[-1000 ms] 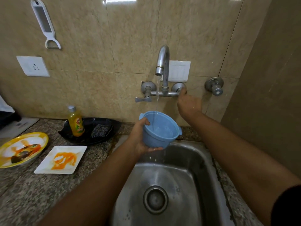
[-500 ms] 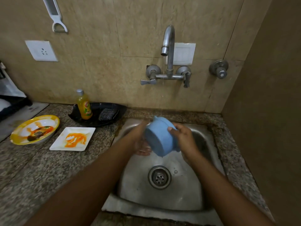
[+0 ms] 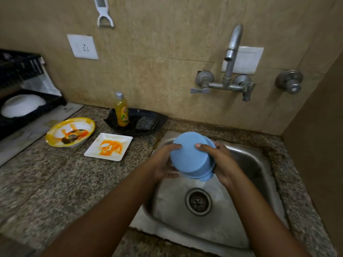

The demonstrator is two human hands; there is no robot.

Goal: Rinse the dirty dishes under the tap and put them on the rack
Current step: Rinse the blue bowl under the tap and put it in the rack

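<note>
Speckled granite counter and beige tiled wall, with a blue bowl held tipped over the steel sink.

The sink (image 3: 259, 164) lies directly under both hands, its drain just below them; the tap (image 3: 233, 51) stands above and beyond the right hand, no stream visible. The blue bowl (image 3: 191, 158) looks like light, stiff plastic, probably wet and slippery, so opposite sides of the wall or the small lug at its low edge seem the surest holds. The left hand (image 3: 163, 164) curls closed on the bowl's left side, thumb on the upturned base. The right hand (image 3: 220, 162) clasps its right side likewise. Left of the left hand wait a stained yellow plate (image 3: 70, 131) and white square plate (image 3: 108, 146); far left, the black rack (image 3: 27, 112) already carries a white bowl (image 3: 22, 106).
</note>
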